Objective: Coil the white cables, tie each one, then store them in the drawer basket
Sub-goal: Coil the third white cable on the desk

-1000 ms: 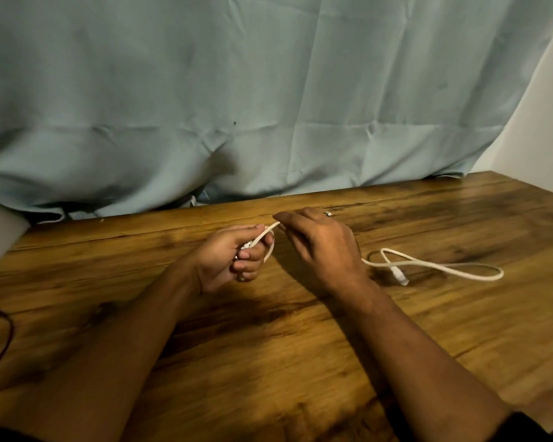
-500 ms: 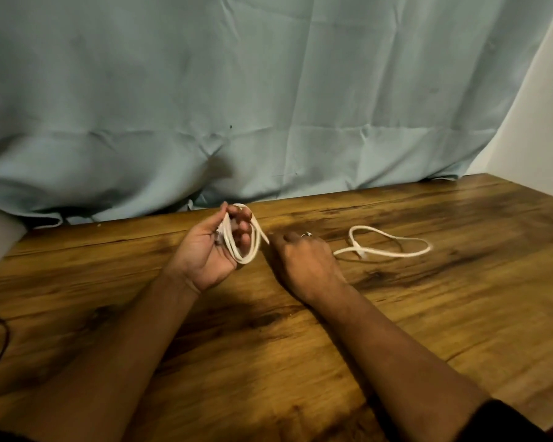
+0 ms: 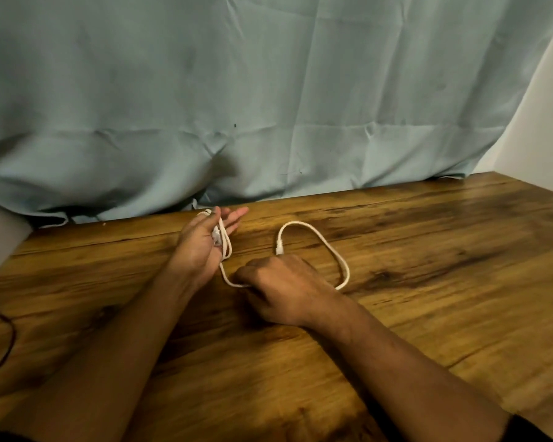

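Observation:
A single white cable (image 3: 327, 242) is in view on the wooden table (image 3: 428, 266). Several turns of it lie across the palm of my left hand (image 3: 202, 247), whose thumb hooks over the top of the coil while the fingers stretch out. A white plug rests in that palm. From the coil the cable runs down into my right hand (image 3: 288, 285), which grips it with curled fingers just above the table. Beyond that hand the free end curves in one loop on the wood and ends in a plug (image 3: 279, 248). No drawer basket is in view.
A pale teal curtain (image 3: 269, 106) hangs along the table's far edge. A thin dark cord (image 3: 5, 346) lies at the left edge. A white wall (image 3: 543, 129) stands at the right, and the table's right edge runs diagonally below it.
My left hand has spread its fingers with the coil still on it. My right hand has pulled back toward me with the cable. The free loop has been drawn closer and has become shorter.

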A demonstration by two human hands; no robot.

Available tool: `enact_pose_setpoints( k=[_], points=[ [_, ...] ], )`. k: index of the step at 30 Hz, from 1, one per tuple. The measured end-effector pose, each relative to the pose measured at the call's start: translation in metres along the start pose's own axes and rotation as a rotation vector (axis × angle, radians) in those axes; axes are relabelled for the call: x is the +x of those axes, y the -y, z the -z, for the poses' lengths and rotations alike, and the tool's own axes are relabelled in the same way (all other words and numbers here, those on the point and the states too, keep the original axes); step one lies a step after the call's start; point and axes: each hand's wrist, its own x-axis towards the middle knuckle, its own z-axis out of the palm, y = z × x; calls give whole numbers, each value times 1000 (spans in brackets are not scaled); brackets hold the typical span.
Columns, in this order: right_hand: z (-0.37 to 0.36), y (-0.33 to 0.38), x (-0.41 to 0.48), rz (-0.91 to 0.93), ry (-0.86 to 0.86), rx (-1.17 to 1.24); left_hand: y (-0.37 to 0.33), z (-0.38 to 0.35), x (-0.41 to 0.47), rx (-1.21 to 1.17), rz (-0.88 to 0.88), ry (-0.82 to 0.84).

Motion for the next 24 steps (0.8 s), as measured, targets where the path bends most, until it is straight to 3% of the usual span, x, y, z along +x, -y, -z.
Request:
enact_pose_setpoints(
  k=[8, 14, 20, 24],
  points=[
    [16, -26, -11, -172, -287, 222, 6, -8, -13, 532, 36, 104],
    [16, -50, -21, -370, -439, 248, 5, -8, -16, 689, 110, 300],
    [13, -69, -29, -522, -508, 188, 0, -17, -27, 306, 389, 555],
    [15, -64, -27, -433, -513, 176, -7, -13, -26, -44, 515, 724]
  ],
)
